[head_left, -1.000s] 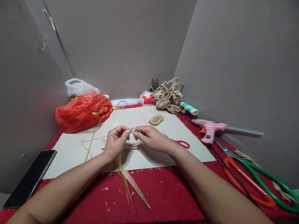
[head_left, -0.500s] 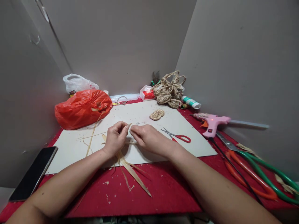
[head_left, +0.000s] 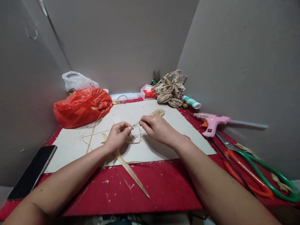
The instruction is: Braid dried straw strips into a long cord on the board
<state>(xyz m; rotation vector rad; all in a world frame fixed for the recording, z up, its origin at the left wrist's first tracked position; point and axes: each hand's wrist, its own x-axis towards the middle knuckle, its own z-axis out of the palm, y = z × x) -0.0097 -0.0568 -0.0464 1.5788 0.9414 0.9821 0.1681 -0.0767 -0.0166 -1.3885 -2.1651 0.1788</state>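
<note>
Straw strand [head_left: 134,125] is pinched by the left hand [head_left: 117,136], near the right hand [head_left: 156,127].

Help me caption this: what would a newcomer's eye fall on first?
Probably the bulging red bag, at the back left. Next, the pink glue gun at right, beside large scissors with orange and green handles. Centrally, the left hand and right hand nearly meet amid pale straw.
</note>
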